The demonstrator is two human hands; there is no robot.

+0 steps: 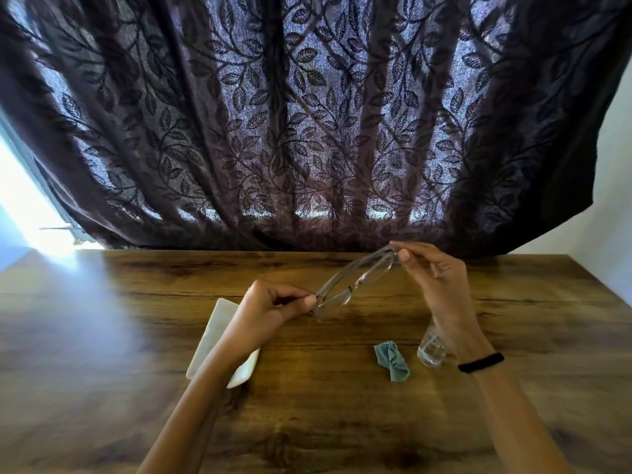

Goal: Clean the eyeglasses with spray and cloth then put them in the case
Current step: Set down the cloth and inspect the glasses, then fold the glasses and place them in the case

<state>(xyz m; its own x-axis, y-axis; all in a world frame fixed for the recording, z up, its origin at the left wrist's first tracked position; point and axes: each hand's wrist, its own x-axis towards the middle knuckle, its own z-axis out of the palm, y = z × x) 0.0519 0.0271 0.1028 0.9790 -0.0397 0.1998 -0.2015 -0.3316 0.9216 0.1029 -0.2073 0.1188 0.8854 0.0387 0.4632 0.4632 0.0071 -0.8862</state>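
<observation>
Clear-framed eyeglasses hang above the wooden table, folded and tilted from lower left to upper right. My left hand pinches their near end. My right hand pinches the far end. A crumpled teal cloth lies on the table below the glasses. Beside it on the right stands a small clear spray bottle, partly hidden by my right wrist. A white case lies open under my left forearm.
A dark leaf-patterned curtain hangs along the table's far edge. Bright light comes in at the far left. A black band circles my right wrist.
</observation>
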